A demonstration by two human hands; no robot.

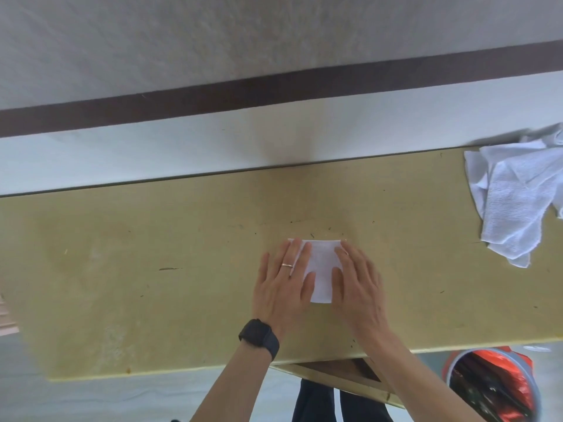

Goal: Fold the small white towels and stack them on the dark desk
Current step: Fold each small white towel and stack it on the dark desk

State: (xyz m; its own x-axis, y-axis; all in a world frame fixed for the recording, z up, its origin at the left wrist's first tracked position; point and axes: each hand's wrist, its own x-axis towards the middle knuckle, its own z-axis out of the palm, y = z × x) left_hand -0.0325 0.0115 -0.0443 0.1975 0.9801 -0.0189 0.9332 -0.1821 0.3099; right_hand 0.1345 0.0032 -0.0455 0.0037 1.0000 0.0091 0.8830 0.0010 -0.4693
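A small folded white towel [322, 269] lies flat near the middle of the yellowish desk top [152, 269]. My left hand [283, 284], with a ring and a black wristwatch, presses flat on the towel's left side with straight fingers. My right hand [356, 281] presses flat on its right side, fingers straight too. Only the strip of towel between my hands shows. At the desk's far right corner lies a loose heap of unfolded white towels [515, 199].
The desk's back edge meets a white wall [213, 147] with a dark band. Below the front edge, at the right, stands a bin [493, 388] with a red and black liner. An open drawer edge [344, 376] shows under the desk near my legs.
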